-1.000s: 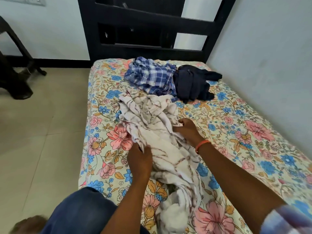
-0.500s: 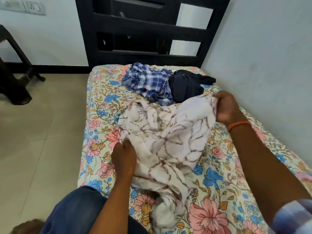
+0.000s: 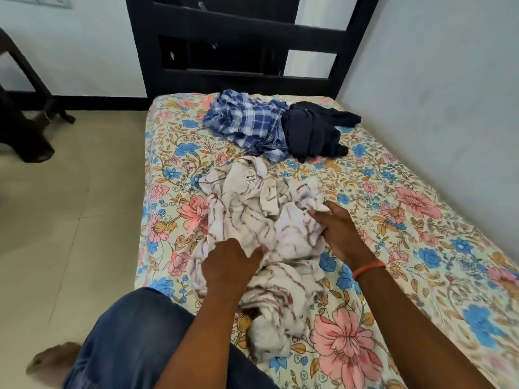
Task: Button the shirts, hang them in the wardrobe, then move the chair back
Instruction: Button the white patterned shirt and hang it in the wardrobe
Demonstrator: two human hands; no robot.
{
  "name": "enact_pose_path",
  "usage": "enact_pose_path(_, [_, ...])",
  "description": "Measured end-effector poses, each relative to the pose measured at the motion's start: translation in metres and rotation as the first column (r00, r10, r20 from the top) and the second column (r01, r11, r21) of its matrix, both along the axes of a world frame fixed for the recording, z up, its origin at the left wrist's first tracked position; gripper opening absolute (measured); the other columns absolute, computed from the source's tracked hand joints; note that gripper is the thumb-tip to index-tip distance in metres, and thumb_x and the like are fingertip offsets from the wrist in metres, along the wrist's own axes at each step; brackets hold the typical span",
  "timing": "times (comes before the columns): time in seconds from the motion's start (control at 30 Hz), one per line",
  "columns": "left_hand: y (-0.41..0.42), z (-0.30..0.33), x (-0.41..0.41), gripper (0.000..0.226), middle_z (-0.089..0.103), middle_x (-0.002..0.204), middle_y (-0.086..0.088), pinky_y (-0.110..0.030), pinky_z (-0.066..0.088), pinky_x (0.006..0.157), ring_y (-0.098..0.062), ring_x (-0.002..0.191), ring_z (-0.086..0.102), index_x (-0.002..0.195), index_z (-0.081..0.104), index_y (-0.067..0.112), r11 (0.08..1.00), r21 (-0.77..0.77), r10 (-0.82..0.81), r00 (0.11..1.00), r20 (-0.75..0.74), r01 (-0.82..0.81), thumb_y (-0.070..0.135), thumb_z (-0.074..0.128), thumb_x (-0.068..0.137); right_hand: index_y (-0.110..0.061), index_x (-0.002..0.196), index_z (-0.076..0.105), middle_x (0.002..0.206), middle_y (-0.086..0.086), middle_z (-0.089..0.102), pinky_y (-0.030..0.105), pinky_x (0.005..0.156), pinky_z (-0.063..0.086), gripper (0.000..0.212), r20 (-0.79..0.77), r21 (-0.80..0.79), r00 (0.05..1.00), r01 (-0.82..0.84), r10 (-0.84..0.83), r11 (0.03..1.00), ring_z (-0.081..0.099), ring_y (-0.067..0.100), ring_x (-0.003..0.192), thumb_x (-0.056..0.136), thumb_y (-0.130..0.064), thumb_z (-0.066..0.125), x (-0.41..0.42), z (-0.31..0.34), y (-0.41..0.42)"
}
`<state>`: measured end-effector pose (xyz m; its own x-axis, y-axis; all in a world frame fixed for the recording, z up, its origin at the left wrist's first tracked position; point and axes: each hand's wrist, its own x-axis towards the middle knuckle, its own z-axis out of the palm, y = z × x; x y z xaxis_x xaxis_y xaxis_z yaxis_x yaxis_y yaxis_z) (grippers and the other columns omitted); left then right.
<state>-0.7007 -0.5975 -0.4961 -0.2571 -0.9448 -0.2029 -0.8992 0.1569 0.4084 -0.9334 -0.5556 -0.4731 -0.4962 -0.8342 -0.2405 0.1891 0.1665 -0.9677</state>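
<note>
So far nothing is buttoned: my left hand (image 3: 227, 265) and right hand (image 3: 337, 228) pinch folds of the crumpled white shirt (image 3: 261, 220); the checked shirt (image 3: 247, 124) and dark shirt (image 3: 311, 133) wait on the bed (image 3: 421, 220).

Wht/brown shirt (image 3: 252, 214), blue plaid shirt (image 3: 247, 122), floral sheet (image 3: 407, 220)

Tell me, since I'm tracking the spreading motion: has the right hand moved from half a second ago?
Yes. The right hand has come back down from beside the dark garment onto the white patterned shirt.
</note>
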Motion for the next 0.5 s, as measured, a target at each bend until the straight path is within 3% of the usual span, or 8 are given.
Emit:
enact_pose_path(0.07, [-0.001, -0.002, 0.001, 0.072, 0.062, 0.114, -0.008, -0.032, 0.044, 0.073, -0.028, 0.103, 0.062, 0.116, 0.057, 0.011, 1.0, -0.007, 0.02, 0.999, 0.034, -0.02, 0.075, 0.046, 0.084, -0.004, 0.092, 0.065, 0.074, 0.007, 0.071, 0.036, 0.069, 0.05, 0.004, -0.048, 0.152, 0.999, -0.007, 0.014, 0.988, 0.066, 0.023, 0.065, 0.092, -0.007, 0.066, -0.004, 0.009, -0.005])
enact_pose_path(0.13, [-0.003, 0.001, 0.003, 0.055, 0.061, 0.117, -0.009, -0.032, 0.044, 0.075, -0.028, 0.105, 0.062, 0.118, 0.057, 0.01, 0.998, -0.002, 0.07, 0.998, 0.001, -0.07, 0.058, 0.052, 0.091, -0.004, 0.082, 0.061, 0.069, 0.012, 0.063, 0.034, 0.063, 0.048, 0.016, -0.157, 0.412, 0.975, -0.078, 0.155, 0.908, 0.059, 0.025, 0.059, 0.09, -0.014, 0.071, -0.013, 0.022, -0.016])
enact_pose_path(0.2, [-0.004, 0.0, 0.004, 0.035, 0.063, 0.115, -0.009, -0.031, 0.043, 0.074, -0.028, 0.103, 0.062, 0.115, 0.058, 0.01, 0.993, 0.026, 0.118, 0.993, -0.029, -0.117, 0.037, 0.053, 0.094, -0.001, 0.079, 0.06, 0.068, 0.011, 0.063, 0.025, 0.052, 0.049, 0.02, -0.326, 0.595, 0.856, -0.143, 0.4, 0.791, 0.059, 0.022, 0.055, 0.091, -0.014, 0.069, -0.021, 0.041, -0.033])
enact_pose_path(0.27, [-0.005, -0.001, 0.004, 0.022, 0.065, 0.107, -0.007, -0.029, 0.042, 0.07, -0.027, 0.096, 0.064, 0.107, 0.059, 0.011, 0.986, 0.048, 0.16, 0.984, -0.071, -0.157, 0.024, 0.053, 0.091, -0.002, 0.075, 0.058, 0.068, 0.007, 0.059, 0.022, 0.05, 0.045, 0.02, -0.492, 0.613, 0.679, -0.174, 0.545, 0.771, 0.054, 0.022, 0.059, 0.091, -0.011, 0.065, -0.027, 0.069, -0.056])
enact_pose_path(0.33, [-0.007, -0.001, 0.003, 0.013, 0.063, 0.092, -0.006, -0.027, 0.04, 0.063, -0.025, 0.081, 0.062, 0.093, 0.058, 0.012, 0.977, 0.046, 0.213, 0.963, -0.164, -0.209, 0.022, 0.053, 0.088, -0.006, 0.076, 0.053, 0.074, 0.009, 0.052, 0.027, 0.055, 0.043, 0.016, -0.588, 0.444, 0.666, -0.209, 0.459, 0.872, 0.05, 0.023, 0.067, 0.09, -0.004, 0.06, -0.028, 0.106, -0.076])
enact_pose_path(0.4, [-0.011, 0.0, 0.001, 0.015, 0.056, 0.074, -0.004, -0.026, 0.031, 0.052, -0.019, 0.063, 0.053, 0.079, 0.052, 0.01, 0.959, 0.02, 0.272, 0.905, -0.326, -0.281, 0.022, 0.054, 0.087, -0.011, 0.08, 0.05, 0.077, 0.01, 0.049, 0.027, 0.053, 0.043, 0.017, -0.521, 0.141, 0.832, -0.137, 0.191, 0.981, 0.052, 0.021, 0.062, 0.088, 0.003, 0.051, -0.026, 0.141, -0.091])
enact_pose_path(0.43, [-0.013, 0.001, 0.0, 0.018, 0.052, 0.067, -0.003, -0.026, 0.026, 0.049, -0.016, 0.058, 0.047, 0.075, 0.049, 0.009, 0.949, 0.003, 0.289, 0.868, -0.403, -0.315, 0.021, 0.054, 0.088, -0.015, 0.077, 0.049, 0.075, 0.008, 0.049, 0.024, 0.049, 0.041, 0.021, -0.45, -0.03, 0.892, -0.046, 0.028, 0.998, 0.051, 0.018, 0.056, 0.085, 0.004, 0.048, -0.025, 0.152, -0.095])
enact_pose_path(0.5, [-0.017, 0.003, -0.001, 0.021, 0.049, 0.062, -0.003, -0.027, 0.021, 0.047, -0.013, 0.054, 0.041, 0.075, 0.049, 0.005, 0.93, 0.0, 0.317, 0.806, -0.5, -0.367, 0.019, 0.055, 0.09, -0.018, 0.078, 0.05, 0.08, 0.007, 0.052, 0.023, 0.048, 0.043, 0.021, -0.37, -0.256, 0.907, 0.11, -0.202, 0.96, 0.055, 0.016, 0.06, 0.084, 0.002, 0.048, -0.022, 0.154, -0.096])
